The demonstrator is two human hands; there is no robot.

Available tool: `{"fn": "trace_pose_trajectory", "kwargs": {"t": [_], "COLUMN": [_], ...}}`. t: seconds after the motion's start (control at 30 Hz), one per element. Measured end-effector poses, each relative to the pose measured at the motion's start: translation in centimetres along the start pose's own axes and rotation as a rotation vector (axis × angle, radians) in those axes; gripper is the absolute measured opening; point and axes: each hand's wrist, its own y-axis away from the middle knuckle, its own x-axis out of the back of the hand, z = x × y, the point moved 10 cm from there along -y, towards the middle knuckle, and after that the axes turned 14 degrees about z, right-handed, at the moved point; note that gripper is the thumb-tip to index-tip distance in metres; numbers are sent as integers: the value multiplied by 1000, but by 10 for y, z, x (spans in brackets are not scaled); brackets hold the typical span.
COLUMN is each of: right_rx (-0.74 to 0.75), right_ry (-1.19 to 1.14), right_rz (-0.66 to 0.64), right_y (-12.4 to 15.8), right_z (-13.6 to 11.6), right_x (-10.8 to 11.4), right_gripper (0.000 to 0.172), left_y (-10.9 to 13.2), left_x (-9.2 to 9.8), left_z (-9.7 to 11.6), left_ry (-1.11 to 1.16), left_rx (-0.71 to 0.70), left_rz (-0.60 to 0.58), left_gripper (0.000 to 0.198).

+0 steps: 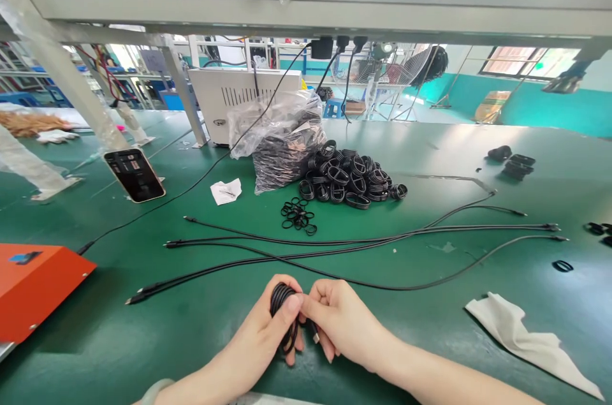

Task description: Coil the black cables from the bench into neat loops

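My left hand (pixel 261 328) grips a tight coil of black cable (pixel 281 303) between thumb and fingers at the near table edge. My right hand (pixel 339 322) presses against the coil from the right, its fingers pinching the cable close to a small metal plug (pixel 315 335). Several loose black cables (pixel 363 240) lie on the green work mat (pixel 191 303) just beyond my hands, crossing one another. Past them sit a heap of black cable ties (pixel 351 178) and some small black rubber rings (pixel 297 215).
A clear bag of black items (pixel 282 147) and a white machine (pixel 243 99) stand behind the heap. An orange box (pixel 33 284) sits at the left edge, a white cloth (pixel 526 341) at right, and a phone (pixel 134 175) at left. A metal shelf beam (pixel 306 6) crosses overhead.
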Motion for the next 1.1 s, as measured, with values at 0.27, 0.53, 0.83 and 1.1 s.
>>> {"fn": "trace_pose_trajectory", "kwargs": {"t": [0.27, 0.53, 0.83, 1.1], "right_rx": [100, 148, 66, 138], "right_ry": [-169, -27, -270, -208], "right_rz": [21, 134, 70, 103], "right_y": [2, 4, -5, 3], "right_z": [5, 7, 15, 11], "right_x": [-11, -7, -15, -14], "right_gripper": [44, 34, 33, 25], "left_y": [1, 4, 5, 5], "left_x": [-4, -10, -10, -11], "left_z": [-7, -12, -7, -10], "left_ry": [43, 101, -2, -34], "left_rx": [37, 71, 44, -1], "left_rz": [19, 42, 78, 70], "left_gripper": [37, 39, 35, 31]}}
